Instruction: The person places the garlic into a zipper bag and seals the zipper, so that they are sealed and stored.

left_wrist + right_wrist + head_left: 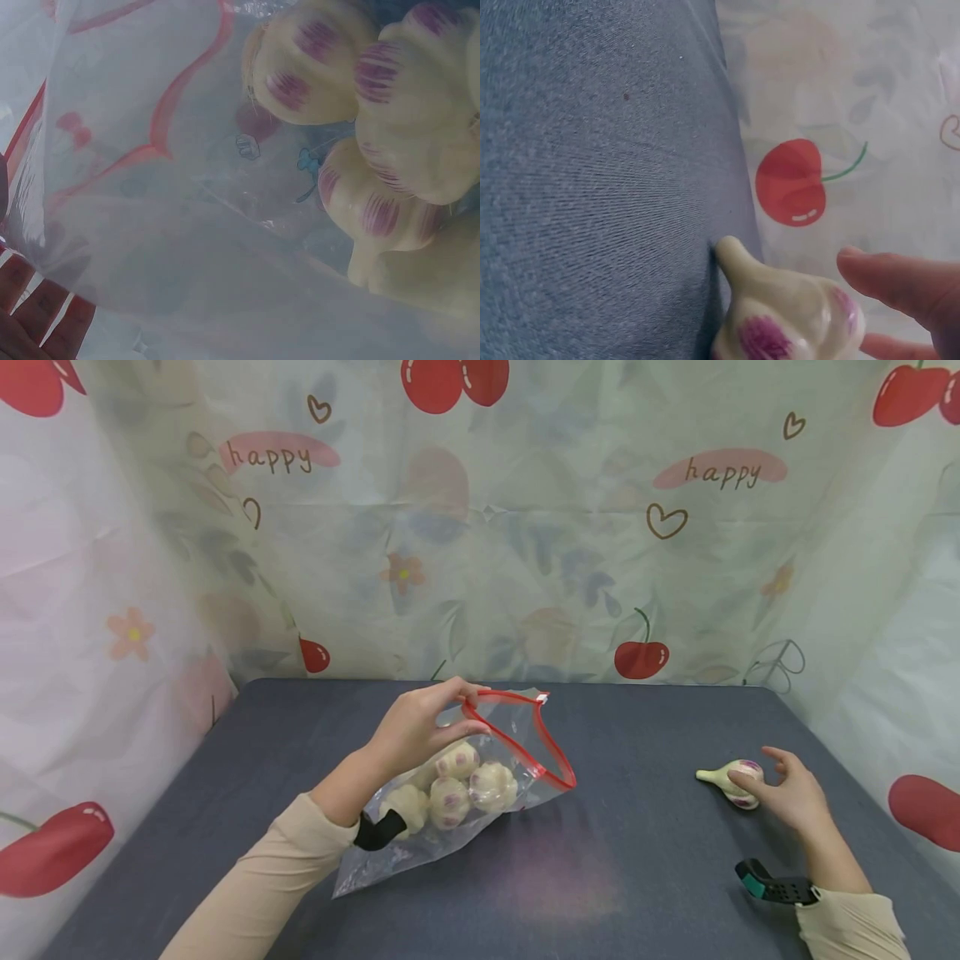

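A clear zip bag (525, 718) with a red zip edge leans on the table, its mouth gaping to the right. My left hand (420, 722) pinches the bag's upper rim between thumb and fingers. Inside the bag lie several garlic bulbs (450, 802), white with purple streaks; the left wrist view shows these garlic bulbs (409, 112) through the plastic. On the right, a single garlic bulb (738, 781) lies on the table, its stem pointing left. My right hand (791, 793) is beside that bulb, thumb and fingers spread around its right side; whether they touch it is unclear.
The dark grey table (615, 852) runs back to a patterned curtain (525, 568) with cherries and hearts, which also hangs along both sides. A black strap device (776, 885) sits at my right wrist, and a black band (378, 829) at the left.
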Available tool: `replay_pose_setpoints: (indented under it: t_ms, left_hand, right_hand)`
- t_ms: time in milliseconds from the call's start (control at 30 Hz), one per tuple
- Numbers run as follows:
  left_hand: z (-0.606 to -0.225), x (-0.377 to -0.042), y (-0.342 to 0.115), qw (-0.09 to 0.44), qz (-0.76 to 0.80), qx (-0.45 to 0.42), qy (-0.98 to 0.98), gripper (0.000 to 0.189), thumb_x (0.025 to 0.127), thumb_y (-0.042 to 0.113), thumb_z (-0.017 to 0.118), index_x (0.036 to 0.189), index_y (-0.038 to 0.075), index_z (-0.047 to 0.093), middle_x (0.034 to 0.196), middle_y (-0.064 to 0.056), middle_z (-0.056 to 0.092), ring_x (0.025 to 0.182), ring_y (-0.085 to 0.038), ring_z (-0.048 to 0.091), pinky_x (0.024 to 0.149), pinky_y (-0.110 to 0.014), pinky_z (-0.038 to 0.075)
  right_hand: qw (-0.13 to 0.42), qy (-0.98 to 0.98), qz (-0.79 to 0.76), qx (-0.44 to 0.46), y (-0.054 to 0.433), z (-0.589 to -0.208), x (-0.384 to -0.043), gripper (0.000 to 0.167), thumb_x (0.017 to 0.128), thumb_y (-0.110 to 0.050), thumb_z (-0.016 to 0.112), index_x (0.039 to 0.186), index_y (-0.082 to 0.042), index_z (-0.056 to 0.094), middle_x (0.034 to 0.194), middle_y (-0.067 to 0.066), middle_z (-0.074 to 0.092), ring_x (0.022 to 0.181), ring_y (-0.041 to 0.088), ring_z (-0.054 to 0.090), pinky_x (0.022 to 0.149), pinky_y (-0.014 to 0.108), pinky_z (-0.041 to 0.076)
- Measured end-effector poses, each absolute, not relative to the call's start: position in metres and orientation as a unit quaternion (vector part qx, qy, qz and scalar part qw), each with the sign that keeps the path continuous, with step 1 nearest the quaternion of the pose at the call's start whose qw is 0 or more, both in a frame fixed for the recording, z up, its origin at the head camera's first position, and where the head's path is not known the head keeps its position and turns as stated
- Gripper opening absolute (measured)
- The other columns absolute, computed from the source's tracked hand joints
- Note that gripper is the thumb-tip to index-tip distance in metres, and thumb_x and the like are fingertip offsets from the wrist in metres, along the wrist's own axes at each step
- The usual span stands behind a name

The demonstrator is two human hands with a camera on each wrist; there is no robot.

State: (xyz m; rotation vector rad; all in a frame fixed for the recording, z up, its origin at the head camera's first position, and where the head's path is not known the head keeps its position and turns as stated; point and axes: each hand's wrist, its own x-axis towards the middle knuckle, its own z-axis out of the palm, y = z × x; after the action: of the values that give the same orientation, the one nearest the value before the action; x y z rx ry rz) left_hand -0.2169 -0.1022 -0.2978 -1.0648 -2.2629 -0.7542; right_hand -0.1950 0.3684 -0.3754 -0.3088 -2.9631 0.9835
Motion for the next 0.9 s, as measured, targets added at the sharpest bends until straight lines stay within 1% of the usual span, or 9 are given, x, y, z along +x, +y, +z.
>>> replay_pose_setpoints:
  t_ms: [133, 300, 400, 600, 767, 800, 900]
  left_hand:
    - [-0.299, -0.217, -0.103, 0.260, -0.281, -0.393, -0.836, 0.034, 0.074, 0.024, 0.077, 0.097, 0.010, 0.057, 0.088, -0.001, 0.068, 0.079, -0.014, 0.066, 0.065, -0.026, 0.050]
    - [-0.299, -0.217, -0.103, 0.262, -0.283, -0.395, -0.834, 0.034, 0.073, 0.023, 0.078, 0.096, 0.009, 0.058, 0.087, -0.001, 0.067, 0.079, -0.013, 0.066, 0.065, -0.026, 0.050]
    - [-0.299, -0.217, -0.102, 0.262, -0.283, -0.395, -0.834, 0.034, 0.073, 0.023, 0.078, 0.096, 0.008, 0.058, 0.087, -0.001, 0.068, 0.079, -0.013, 0.066, 0.065, -0.026, 0.050]
    - [-0.298, -0.217, -0.102, 0.261, -0.281, -0.393, -0.836, 0.033, 0.074, 0.023, 0.077, 0.096, 0.010, 0.057, 0.088, -0.001, 0.068, 0.082, -0.014, 0.067, 0.068, -0.027, 0.052]
    - [-0.298, -0.217, -0.103, 0.260, -0.280, -0.393, -0.836, 0.033, 0.074, 0.023, 0.077, 0.096, 0.010, 0.057, 0.088, -0.001, 0.068, 0.084, -0.016, 0.068, 0.071, -0.029, 0.053]
    - [-0.298, -0.217, -0.103, 0.260, -0.280, -0.393, -0.836, 0.033, 0.074, 0.023, 0.077, 0.096, 0.010, 0.057, 0.088, -0.001, 0.068, 0.084, -0.016, 0.068, 0.072, -0.029, 0.053]
    - [-0.297, -0.217, -0.103, 0.258, -0.281, -0.391, -0.837, 0.032, 0.074, 0.023, 0.077, 0.096, 0.010, 0.057, 0.088, -0.001, 0.068, 0.084, -0.016, 0.068, 0.072, -0.029, 0.053]
  right_hand:
    - [-0.018, -0.946, 0.312, -0.091, 0.370, -0.379, -0.196, 0.085, 0.092, -0.047, 0.049, 0.144, 0.009, 0.011, 0.137, 0.046, 0.019, 0.121, 0.059, 0.027, 0.088, 0.063, 0.036]
    - [-0.017, -0.943, 0.321, -0.086, 0.369, -0.384, -0.197, 0.083, 0.091, -0.044, 0.053, 0.142, 0.009, 0.014, 0.134, 0.046, 0.023, 0.119, 0.058, 0.031, 0.088, 0.061, 0.036]
    - [-0.014, -0.941, 0.328, -0.086, 0.369, -0.387, -0.198, 0.082, 0.090, -0.043, 0.055, 0.142, 0.009, 0.016, 0.133, 0.045, 0.026, 0.116, 0.056, 0.034, 0.084, 0.056, 0.039]
    - [0.001, -0.941, 0.326, -0.095, 0.369, -0.392, -0.201, 0.079, 0.089, -0.042, 0.058, 0.139, 0.008, 0.023, 0.129, 0.043, 0.034, 0.109, 0.050, 0.042, 0.074, 0.043, 0.042]
    - [0.002, -0.940, 0.328, -0.099, 0.368, -0.390, -0.200, 0.078, 0.089, -0.042, 0.058, 0.138, 0.008, 0.024, 0.128, 0.042, 0.035, 0.108, 0.049, 0.043, 0.070, 0.037, 0.042]
    - [-0.003, -0.939, 0.332, -0.094, 0.368, -0.389, -0.200, 0.078, 0.090, -0.041, 0.057, 0.139, 0.009, 0.023, 0.128, 0.043, 0.033, 0.109, 0.050, 0.042, 0.071, 0.037, 0.041]
    - [0.002, -0.937, 0.335, -0.096, 0.365, -0.385, -0.198, 0.078, 0.090, -0.040, 0.058, 0.139, 0.010, 0.023, 0.128, 0.043, 0.033, 0.108, 0.049, 0.042, 0.068, 0.031, 0.040]
